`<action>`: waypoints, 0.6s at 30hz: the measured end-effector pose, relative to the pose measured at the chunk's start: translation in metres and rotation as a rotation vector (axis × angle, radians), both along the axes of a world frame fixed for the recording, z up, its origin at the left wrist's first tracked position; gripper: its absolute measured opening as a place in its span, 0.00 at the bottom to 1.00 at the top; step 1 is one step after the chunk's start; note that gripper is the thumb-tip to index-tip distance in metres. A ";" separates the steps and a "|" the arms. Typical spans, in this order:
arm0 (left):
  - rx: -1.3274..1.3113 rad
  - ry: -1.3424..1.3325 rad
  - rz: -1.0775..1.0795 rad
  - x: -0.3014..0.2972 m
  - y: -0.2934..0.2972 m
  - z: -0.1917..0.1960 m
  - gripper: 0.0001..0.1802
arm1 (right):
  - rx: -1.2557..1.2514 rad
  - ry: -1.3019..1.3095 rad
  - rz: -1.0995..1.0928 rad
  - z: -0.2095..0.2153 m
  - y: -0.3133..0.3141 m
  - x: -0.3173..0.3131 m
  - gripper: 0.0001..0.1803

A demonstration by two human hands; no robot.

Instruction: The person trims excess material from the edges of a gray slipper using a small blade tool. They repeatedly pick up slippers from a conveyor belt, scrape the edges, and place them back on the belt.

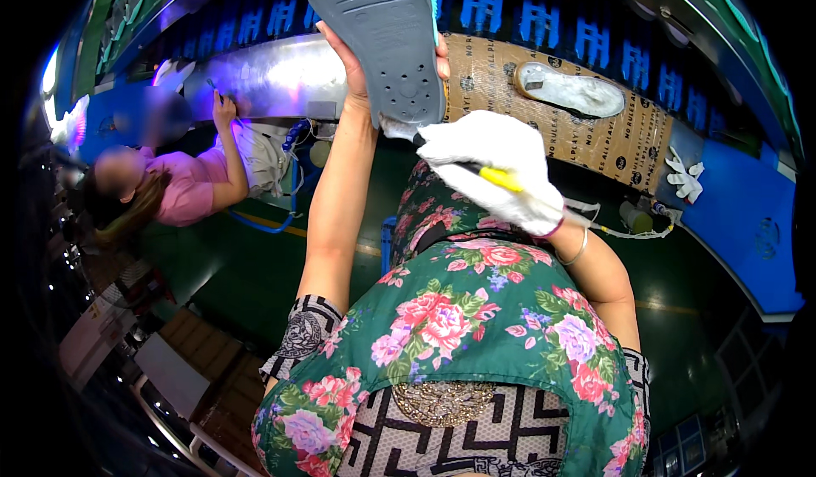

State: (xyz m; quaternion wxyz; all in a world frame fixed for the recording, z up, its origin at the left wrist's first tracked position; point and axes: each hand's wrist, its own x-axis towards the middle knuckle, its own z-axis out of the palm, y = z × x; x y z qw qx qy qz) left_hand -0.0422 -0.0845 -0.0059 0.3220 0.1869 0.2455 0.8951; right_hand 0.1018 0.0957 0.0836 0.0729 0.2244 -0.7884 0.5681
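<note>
My bare left hand (353,69) is wrapped round a dark grey shoe sole (382,35), its thumb on one edge and fingertips on the other. The sole is held up, with a cluster of small holes near its lower end and a turquoise strip along the upper right edge. In a white glove, my right hand (493,167) grips a brush (404,129) with a black and yellow handle. The brush's pale bristles meet the sole's lower end. Part of the handle is hidden inside the gloved fingers.
Brown cardboard (586,141) covers the bench, and a whitish shoe-shaped piece (571,90) lies on it. A white glove (684,175) rests at the right. Another person in a pink top (191,188) works at the left, beside a metal surface (280,73).
</note>
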 end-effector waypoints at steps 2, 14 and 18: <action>0.033 0.021 -0.044 0.000 0.000 -0.002 0.69 | -0.150 -0.217 -0.032 0.000 0.004 0.003 0.14; -0.271 -0.070 -0.247 0.008 -0.003 0.002 0.64 | 0.082 -0.051 0.068 0.016 0.013 0.002 0.12; -0.379 -0.154 -0.317 0.010 0.002 0.019 0.62 | 0.252 0.192 0.068 0.002 0.001 0.002 0.21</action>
